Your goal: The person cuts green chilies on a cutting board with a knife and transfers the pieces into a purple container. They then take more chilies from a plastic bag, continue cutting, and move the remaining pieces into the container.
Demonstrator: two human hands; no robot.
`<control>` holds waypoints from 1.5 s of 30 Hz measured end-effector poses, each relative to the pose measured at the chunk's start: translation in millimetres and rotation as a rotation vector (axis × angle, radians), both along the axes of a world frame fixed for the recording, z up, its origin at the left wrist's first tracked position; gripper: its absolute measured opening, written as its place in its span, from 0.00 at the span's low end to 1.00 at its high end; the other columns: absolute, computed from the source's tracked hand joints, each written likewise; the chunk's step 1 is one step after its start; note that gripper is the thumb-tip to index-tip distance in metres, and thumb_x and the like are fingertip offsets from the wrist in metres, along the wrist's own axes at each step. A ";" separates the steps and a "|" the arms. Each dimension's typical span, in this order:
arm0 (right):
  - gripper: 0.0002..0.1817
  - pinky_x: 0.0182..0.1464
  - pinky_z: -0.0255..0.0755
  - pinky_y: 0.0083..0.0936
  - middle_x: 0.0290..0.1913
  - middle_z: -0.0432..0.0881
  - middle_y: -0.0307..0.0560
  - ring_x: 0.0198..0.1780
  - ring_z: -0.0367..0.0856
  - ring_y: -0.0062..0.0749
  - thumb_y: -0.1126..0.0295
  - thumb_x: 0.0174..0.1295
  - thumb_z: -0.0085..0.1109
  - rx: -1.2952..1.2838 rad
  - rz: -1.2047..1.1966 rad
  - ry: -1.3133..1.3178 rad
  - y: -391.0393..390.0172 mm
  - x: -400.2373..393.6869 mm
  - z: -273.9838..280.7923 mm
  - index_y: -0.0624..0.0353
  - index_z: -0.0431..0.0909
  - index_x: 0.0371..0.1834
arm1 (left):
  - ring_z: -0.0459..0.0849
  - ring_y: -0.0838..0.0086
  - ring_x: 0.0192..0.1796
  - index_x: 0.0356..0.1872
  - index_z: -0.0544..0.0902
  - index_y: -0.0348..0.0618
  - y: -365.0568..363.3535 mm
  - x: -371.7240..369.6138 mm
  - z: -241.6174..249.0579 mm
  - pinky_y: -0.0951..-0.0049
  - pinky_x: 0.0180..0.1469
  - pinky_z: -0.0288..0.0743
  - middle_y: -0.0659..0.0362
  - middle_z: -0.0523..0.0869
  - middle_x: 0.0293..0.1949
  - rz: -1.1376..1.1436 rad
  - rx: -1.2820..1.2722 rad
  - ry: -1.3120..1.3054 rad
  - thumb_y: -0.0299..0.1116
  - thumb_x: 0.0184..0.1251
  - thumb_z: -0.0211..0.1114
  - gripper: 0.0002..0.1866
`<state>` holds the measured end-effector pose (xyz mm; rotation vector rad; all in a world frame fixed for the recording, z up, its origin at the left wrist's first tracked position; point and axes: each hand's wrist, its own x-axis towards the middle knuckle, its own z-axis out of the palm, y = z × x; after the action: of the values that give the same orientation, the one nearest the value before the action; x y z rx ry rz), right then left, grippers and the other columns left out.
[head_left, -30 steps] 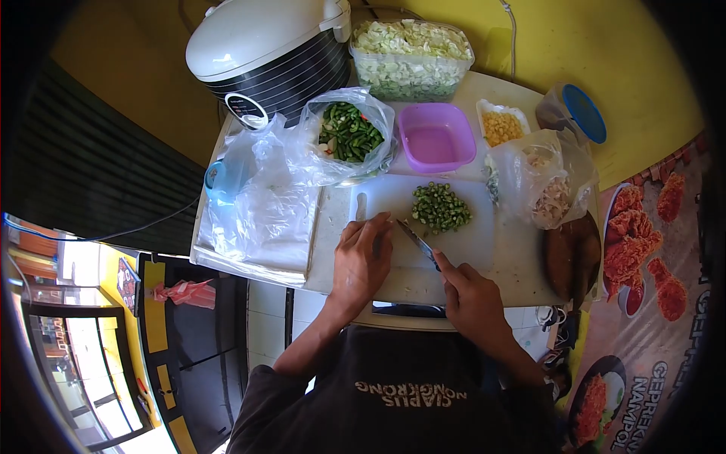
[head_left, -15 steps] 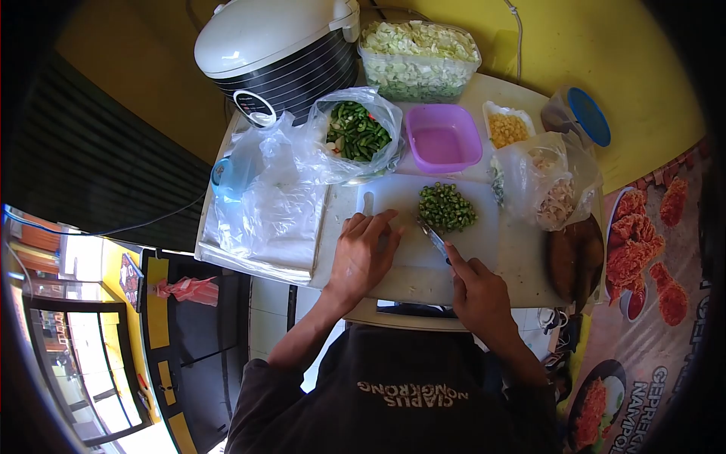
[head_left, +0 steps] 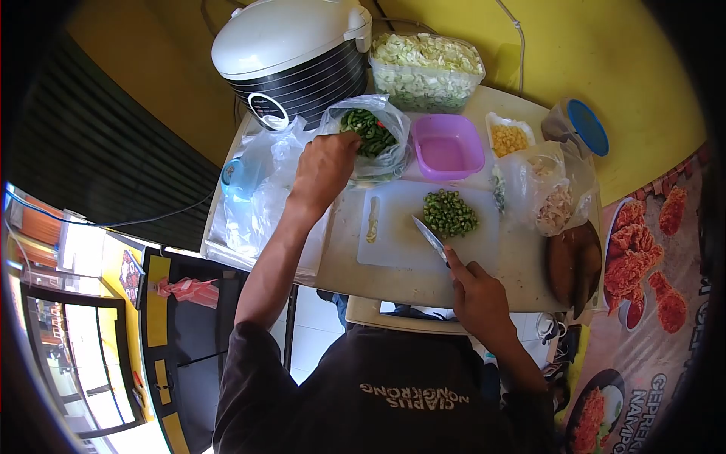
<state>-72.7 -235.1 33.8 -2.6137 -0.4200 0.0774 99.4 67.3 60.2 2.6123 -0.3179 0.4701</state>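
Observation:
My right hand (head_left: 482, 299) grips a knife (head_left: 431, 240), its blade lying over the white cutting board (head_left: 397, 246). Just beyond the blade sits a heap of chopped green chilies (head_left: 451, 213). My left hand (head_left: 327, 168) is at the near left rim of a clear plastic bag (head_left: 393, 125) that holds whole green chilies (head_left: 368, 132) and a bit of red. Its fingers are curled together at the chilies, and the fingertips are partly hidden, so what they hold cannot be made out. Small pale pieces (head_left: 372, 219) lie in the board's handle slot.
Behind the board stand a purple tub (head_left: 449, 147), a container of shredded cabbage (head_left: 427, 79) and a rice cooker (head_left: 302, 68). To the right are a tray of yellow bits (head_left: 508, 138), a bag of pale pieces (head_left: 556, 197), a blue-lidded jar (head_left: 578, 125) and a brown object (head_left: 572, 261).
My left hand has moved from the cutting board up and left to the chili bag. The knife has drawn slightly back from the chopped heap, still in my right hand.

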 end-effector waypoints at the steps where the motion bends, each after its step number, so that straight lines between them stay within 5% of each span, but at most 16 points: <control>1: 0.31 0.36 0.78 0.45 0.34 0.80 0.52 0.30 0.83 0.51 0.76 0.72 0.59 0.000 0.000 -0.001 0.5 -0.1 0.6 0.50 0.73 0.79 | 0.90 0.42 0.36 0.47 0.91 0.39 0.6 2.8 -2.7 0.51 0.44 0.85 0.42 0.90 0.31 0.020 0.043 -0.003 0.27 0.73 0.65 0.09; 9: 0.34 0.32 0.81 0.47 0.36 0.80 0.52 0.27 0.84 0.52 0.75 0.69 0.61 0.016 0.032 -0.042 -4.8 -2.6 -8.7 0.49 0.70 0.81 | 0.92 0.43 0.39 0.46 0.91 0.47 -6.3 -2.0 2.5 0.45 0.49 0.85 0.41 0.91 0.34 0.098 0.227 0.175 0.34 0.67 0.65 0.12; 18: 0.31 0.37 0.79 0.45 0.34 0.80 0.52 0.31 0.84 0.51 0.74 0.73 0.60 0.002 0.000 0.004 -1.4 -0.9 0.3 0.49 0.72 0.80 | 0.93 0.45 0.42 0.57 0.92 0.56 -1.4 1.0 8.7 0.48 0.53 0.86 0.42 0.93 0.37 0.082 0.329 0.276 0.36 0.64 0.66 0.20; 27: 0.30 0.36 0.78 0.46 0.33 0.79 0.53 0.30 0.83 0.51 0.74 0.73 0.60 0.023 -0.003 0.006 -0.1 0.7 -0.4 0.50 0.73 0.79 | 0.93 0.52 0.38 0.41 0.90 0.46 -0.2 -2.0 2.8 0.55 0.44 0.85 0.49 0.94 0.35 0.019 0.048 0.218 0.34 0.67 0.73 0.06; 30: 0.30 0.36 0.77 0.46 0.33 0.79 0.53 0.30 0.83 0.51 0.75 0.73 0.60 0.034 0.000 0.001 -0.2 1.7 -0.7 0.50 0.74 0.79 | 0.93 0.50 0.38 0.42 0.89 0.44 0.3 -5.3 3.7 0.55 0.46 0.86 0.50 0.93 0.35 0.032 -0.075 -0.033 0.34 0.69 0.72 0.07; 33: 0.30 0.36 0.78 0.46 0.33 0.79 0.53 0.30 0.83 0.51 0.75 0.73 0.59 0.050 -0.002 -0.005 -1.4 1.2 -0.9 0.51 0.74 0.78 | 0.94 0.61 0.39 0.43 0.89 0.38 -6.2 -19.3 19.1 0.64 0.43 0.85 0.52 0.94 0.39 -0.009 -0.204 -0.140 0.27 0.68 0.73 0.06; 36: 0.31 0.35 0.79 0.46 0.34 0.79 0.52 0.29 0.83 0.51 0.75 0.72 0.60 0.053 0.011 -0.012 -1.9 1.5 -3.3 0.50 0.73 0.79 | 0.94 0.63 0.39 0.43 0.88 0.35 -14.9 -45.6 32.0 0.67 0.45 0.85 0.52 0.94 0.38 -0.269 -0.394 -0.013 0.22 0.66 0.73 0.07; 41: 0.32 0.34 0.81 0.46 0.34 0.79 0.52 0.27 0.84 0.51 0.74 0.71 0.60 0.047 0.032 -0.030 -4.6 3.1 -7.3 0.48 0.72 0.80 | 0.89 0.64 0.35 0.36 0.90 0.45 -34.9 -71.5 15.6 0.65 0.44 0.79 0.57 0.90 0.29 -0.391 -0.066 0.030 0.22 0.55 0.71 0.07; 45: 0.30 0.37 0.78 0.44 0.33 0.79 0.52 0.30 0.82 0.50 0.76 0.73 0.59 0.038 0.000 0.022 -0.7 2.8 -0.6 0.51 0.74 0.79 | 0.90 0.60 0.36 0.45 0.89 0.43 -48.3 -75.5 -24.1 0.59 0.47 0.82 0.54 0.90 0.33 -0.421 -0.081 0.074 0.23 0.63 0.71 0.10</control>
<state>-69.8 -235.8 33.1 -2.5731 -0.4094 0.0970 23.8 18.9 36.1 2.3862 -0.7843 0.2342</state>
